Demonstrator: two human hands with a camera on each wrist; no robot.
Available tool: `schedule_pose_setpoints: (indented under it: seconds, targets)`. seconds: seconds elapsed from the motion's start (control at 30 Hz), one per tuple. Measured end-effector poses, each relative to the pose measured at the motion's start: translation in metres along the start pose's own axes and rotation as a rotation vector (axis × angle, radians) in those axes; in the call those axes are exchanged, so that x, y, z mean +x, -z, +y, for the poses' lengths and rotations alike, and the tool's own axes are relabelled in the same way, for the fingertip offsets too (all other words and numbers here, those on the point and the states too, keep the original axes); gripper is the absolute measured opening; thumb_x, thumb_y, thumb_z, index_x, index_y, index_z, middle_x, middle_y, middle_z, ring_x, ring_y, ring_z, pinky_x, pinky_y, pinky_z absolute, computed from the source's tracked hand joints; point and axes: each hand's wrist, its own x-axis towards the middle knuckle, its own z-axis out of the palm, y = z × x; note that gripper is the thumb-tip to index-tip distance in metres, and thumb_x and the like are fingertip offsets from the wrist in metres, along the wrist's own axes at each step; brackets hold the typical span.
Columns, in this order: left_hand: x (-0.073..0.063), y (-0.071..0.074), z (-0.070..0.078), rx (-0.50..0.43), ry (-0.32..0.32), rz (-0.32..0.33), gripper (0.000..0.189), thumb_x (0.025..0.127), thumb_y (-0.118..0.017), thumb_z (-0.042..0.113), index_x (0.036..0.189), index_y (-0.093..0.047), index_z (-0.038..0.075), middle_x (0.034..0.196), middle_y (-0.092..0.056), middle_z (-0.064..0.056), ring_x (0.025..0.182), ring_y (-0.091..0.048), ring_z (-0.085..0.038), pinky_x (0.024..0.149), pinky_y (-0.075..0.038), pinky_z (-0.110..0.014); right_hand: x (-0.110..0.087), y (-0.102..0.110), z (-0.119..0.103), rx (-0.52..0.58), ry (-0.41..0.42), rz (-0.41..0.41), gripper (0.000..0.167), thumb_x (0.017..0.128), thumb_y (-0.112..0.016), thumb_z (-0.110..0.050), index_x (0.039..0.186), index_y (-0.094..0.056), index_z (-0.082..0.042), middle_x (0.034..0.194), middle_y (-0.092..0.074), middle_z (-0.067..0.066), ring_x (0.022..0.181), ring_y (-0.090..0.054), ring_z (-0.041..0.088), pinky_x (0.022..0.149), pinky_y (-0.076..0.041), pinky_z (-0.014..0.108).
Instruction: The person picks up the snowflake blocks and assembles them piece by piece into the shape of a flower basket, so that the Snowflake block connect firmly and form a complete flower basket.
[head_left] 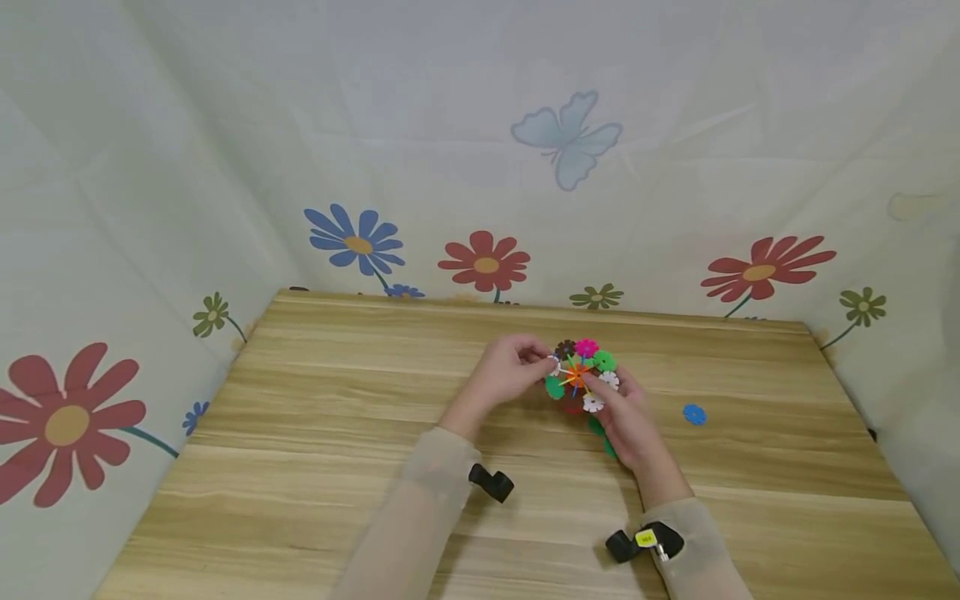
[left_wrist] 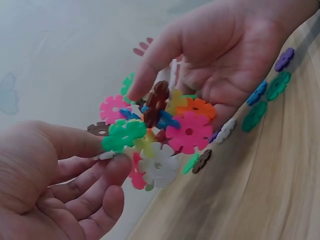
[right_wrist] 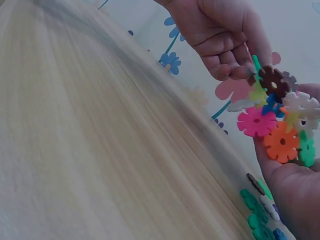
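Observation:
Both hands hold a ball-like cluster of interlocking plastic flower discs (head_left: 579, 377) above the table. Its discs are pink, green, white, orange, brown and blue, slotted together around a core. My right hand (head_left: 630, 421) grips the cluster from the right, thumb against its near side. On the other side, my left hand (head_left: 504, 377) pinches a small white disc (left_wrist: 104, 156) at the cluster's edge between thumb and fingers. Just beside that pinch sits a green disc (left_wrist: 124, 135). Part of the cluster is hidden behind the right fingers.
Several loose flower discs lie on the wooden table (head_left: 360, 400) beyond the right hand, among them a blue disc (head_left: 695, 414), a green disc (left_wrist: 255, 116) and a purple disc (left_wrist: 284, 59). A flower-printed curtain (head_left: 420, 150) hangs behind the table.

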Motion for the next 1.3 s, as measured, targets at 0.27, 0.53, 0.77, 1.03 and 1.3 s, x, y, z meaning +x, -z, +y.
schedule_pose_setpoints:
  seconds: [0.27, 0.53, 0.77, 1.03, 1.3]
  targets:
    - [-0.004, 0.026, -0.015, -0.06, 0.14, 0.032, 0.016, 0.101, -0.079, 0.017, 0.107, -0.079, 0.002, 0.092, -0.076, -0.007, 0.081, -0.074, -0.031, 0.074, -0.064, -0.039, 0.002, -0.003, 0.0, -0.232, -0.002, 0.043, 0.061, 0.11, -0.071, -0.024, 0.154, -0.043, 0.008, 0.136, -0.062, 0.024, 0.107, -0.073, 0.011, 0.098, -0.061, 0.029]
    - [-0.008, 0.04, -0.035, -0.175, 0.211, 0.006, 0.013, 0.101, -0.077, 0.01, 0.105, -0.075, -0.002, 0.089, -0.078, -0.012, 0.075, -0.078, -0.027, 0.072, -0.066, -0.038, 0.002, -0.01, 0.008, -0.372, 0.128, 0.07, 0.034, 0.108, -0.073, -0.015, 0.134, -0.067, 0.006, 0.135, -0.069, 0.022, 0.101, -0.074, 0.015, 0.088, -0.064, 0.03]
    - [-0.012, 0.054, -0.047, -0.256, 0.244, -0.045, 0.018, 0.102, -0.076, 0.01, 0.111, -0.072, -0.005, 0.092, -0.081, -0.017, 0.078, -0.081, -0.028, 0.072, -0.067, -0.038, -0.002, -0.022, 0.012, -0.406, 0.121, -0.051, 0.037, 0.11, -0.065, -0.003, 0.143, -0.061, 0.011, 0.134, -0.067, 0.03, 0.103, -0.076, 0.027, 0.089, -0.064, 0.032]
    - [-0.015, 0.069, -0.063, -0.314, 0.208, -0.01, 0.025, 0.102, -0.077, 0.01, 0.121, -0.069, -0.005, 0.099, -0.081, -0.019, 0.08, -0.08, -0.028, 0.075, -0.067, -0.04, -0.004, -0.032, 0.02, -0.458, 0.137, -0.215, 0.055, 0.109, -0.066, -0.005, 0.158, -0.046, 0.009, 0.153, -0.057, 0.031, 0.142, -0.057, 0.046, 0.105, -0.058, 0.032]
    - [-0.023, 0.08, -0.07, -0.343, 0.212, 0.004, 0.026, 0.101, -0.078, 0.007, 0.123, -0.071, -0.004, 0.098, -0.081, -0.017, 0.079, -0.08, -0.028, 0.076, -0.067, -0.041, -0.005, -0.042, 0.021, -0.455, 0.157, -0.242, 0.06, 0.105, -0.07, -0.004, 0.16, -0.047, 0.004, 0.158, -0.055, 0.026, 0.142, -0.057, 0.045, 0.102, -0.059, 0.031]
